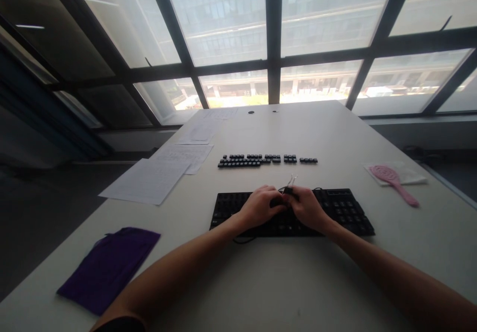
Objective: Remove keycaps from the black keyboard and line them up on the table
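A black keyboard [346, 207] lies across the table in front of me, with both my hands over its middle. My right hand [306, 207] is closed around what looks like a wire keycap puller [293, 179]; its thin wire ends stick up past the fingers, and a small black part shows between the hands. My left hand [263, 205] is closed too, its fingertips meeting the right ones at that black part. What the left fingers pinch is hidden. Beyond the keyboard, several loose black keycaps [240, 163] stand in rows of short groups.
Printed sheets of paper [145, 180] overlap along the left edge. A folded purple cloth or bag [110, 267] lies near my left forearm. To the right, a pink hairbrush [395, 183] rests partly on a clear plastic wrapper [413, 177]. Large windows stand behind the table.
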Demonstrator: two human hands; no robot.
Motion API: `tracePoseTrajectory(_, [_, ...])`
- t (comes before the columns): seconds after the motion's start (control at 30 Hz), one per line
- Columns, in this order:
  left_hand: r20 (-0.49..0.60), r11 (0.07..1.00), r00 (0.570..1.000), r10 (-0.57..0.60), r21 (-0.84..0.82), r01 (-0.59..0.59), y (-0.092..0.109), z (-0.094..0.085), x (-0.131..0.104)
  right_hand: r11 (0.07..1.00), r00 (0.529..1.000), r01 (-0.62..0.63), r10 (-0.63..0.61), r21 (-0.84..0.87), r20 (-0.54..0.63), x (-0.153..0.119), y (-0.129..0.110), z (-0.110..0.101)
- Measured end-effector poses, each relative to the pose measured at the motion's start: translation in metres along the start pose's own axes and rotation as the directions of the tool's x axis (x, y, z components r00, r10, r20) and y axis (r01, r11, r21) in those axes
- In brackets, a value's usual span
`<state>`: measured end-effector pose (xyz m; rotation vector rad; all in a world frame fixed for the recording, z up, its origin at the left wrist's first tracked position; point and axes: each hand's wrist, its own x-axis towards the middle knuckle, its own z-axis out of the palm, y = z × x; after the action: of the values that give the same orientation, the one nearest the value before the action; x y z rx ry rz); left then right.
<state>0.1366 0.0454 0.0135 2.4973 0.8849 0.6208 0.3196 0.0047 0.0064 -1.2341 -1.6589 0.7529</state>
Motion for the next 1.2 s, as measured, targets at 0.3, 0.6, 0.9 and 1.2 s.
tracePoseTrajectory(0.3, [-0.146, 0.981, 0.988, -0.051, -0.193, 0.022, 0.002, -0.001, -0.005, 0.998, 0.994, -0.015, 0.021, 0.063, -0.103, -0.001, -0.002, 0.003])
tracePoseTrajectory(0.6, [-0.185, 0.99, 0.975, 0.125, -0.035, -0.134, 0.004, 0.004, -0.01, 0.998, 0.995, 0.008, -0.002, 0.057, -0.103, 0.001, -0.001, 0.004])
tracePoseTrajectory(0.9, [-0.287, 0.978, 0.957, 0.048, -0.183, -0.104, 0.002, -0.006, -0.002, 0.995, 0.988, -0.049, 0.061, 0.081, -0.144, 0.002, 0.001, 0.004])
tracePoseTrajectory(1.2, [-0.219, 0.961, 0.936, -0.275, -0.086, 0.262, -0.059, -0.04, 0.025, 0.995, 0.991, -0.078, 0.084, 0.061, -0.105, 0.002, 0.001, 0.005])
